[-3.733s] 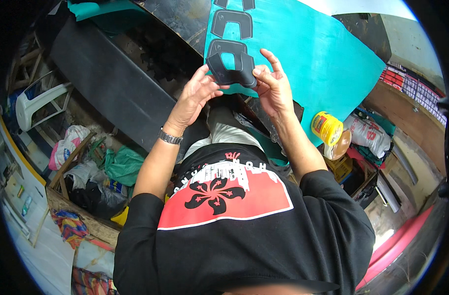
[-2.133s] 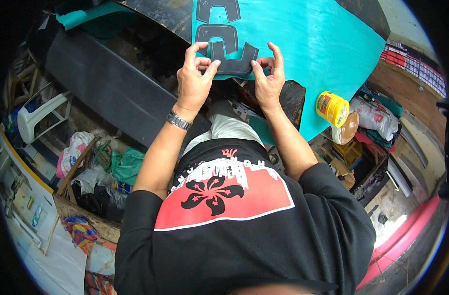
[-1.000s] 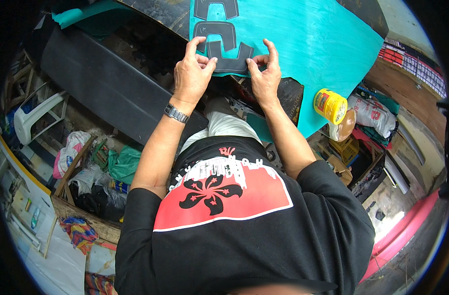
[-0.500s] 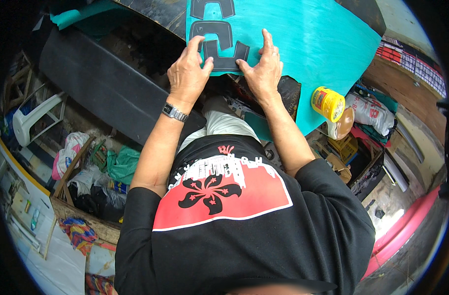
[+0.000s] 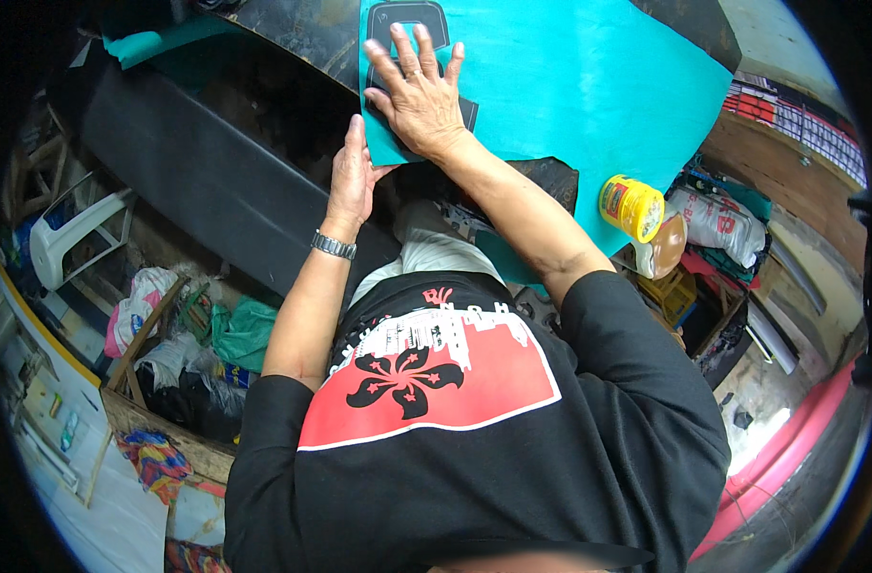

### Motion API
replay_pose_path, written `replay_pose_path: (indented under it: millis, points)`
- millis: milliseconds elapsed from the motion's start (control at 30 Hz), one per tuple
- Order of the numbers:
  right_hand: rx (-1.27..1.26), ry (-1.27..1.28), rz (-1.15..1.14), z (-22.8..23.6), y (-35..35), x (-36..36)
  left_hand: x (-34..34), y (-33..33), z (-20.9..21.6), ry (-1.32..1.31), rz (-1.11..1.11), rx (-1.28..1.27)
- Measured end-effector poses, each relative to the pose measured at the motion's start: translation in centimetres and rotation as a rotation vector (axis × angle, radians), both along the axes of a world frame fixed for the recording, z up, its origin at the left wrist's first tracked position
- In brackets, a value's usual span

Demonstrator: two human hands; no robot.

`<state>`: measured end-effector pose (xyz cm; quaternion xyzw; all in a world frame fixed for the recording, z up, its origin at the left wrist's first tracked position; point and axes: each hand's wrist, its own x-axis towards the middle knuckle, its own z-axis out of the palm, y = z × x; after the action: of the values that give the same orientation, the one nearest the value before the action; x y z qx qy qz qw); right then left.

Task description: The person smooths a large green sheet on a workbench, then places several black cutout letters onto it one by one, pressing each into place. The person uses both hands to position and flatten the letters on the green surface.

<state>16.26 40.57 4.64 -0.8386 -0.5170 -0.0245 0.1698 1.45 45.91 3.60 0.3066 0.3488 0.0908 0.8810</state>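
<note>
My right hand (image 5: pixel 420 105) lies flat with fingers spread over black U-shaped pieces on a teal sheet (image 5: pixel 569 86). One black U-shaped piece (image 5: pixel 409 13) shows beyond the fingertips, with a pale outline along its edge. Another black piece (image 5: pixel 468 114) is mostly under the palm, only its right end showing. At the sheet's near left corner is my left hand (image 5: pixel 353 180), its fingers stretched out along the edge and its thumb side by the sheet's underside. Whether it grips the sheet is partly hidden.
A yellow tub (image 5: pixel 632 207) stands at the sheet's right near edge, beside a brownish container (image 5: pixel 667 246). A long black padded panel (image 5: pixel 197 172) runs along the left. Further left are a white plastic chair (image 5: pixel 59 239) and a wooden box (image 5: pixel 135 420) of bags.
My right hand has moved left from the near black piece's edge and now lies flat over the pieces. My left hand has left that piece and come down to the sheet's corner.
</note>
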Motion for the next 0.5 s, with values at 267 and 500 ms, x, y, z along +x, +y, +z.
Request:
replay_pose_path:
  millis: [267,500]
  points:
    - [0.408,0.127,-0.253,0.5,-2.8,2.6,0.8,0.0,0.8,0.179,-0.129,0.278]
    - [0.120,0.062,-0.140,0.2,-1.3,2.5,1.2,-0.8,-0.1,0.254,-0.105,0.369]
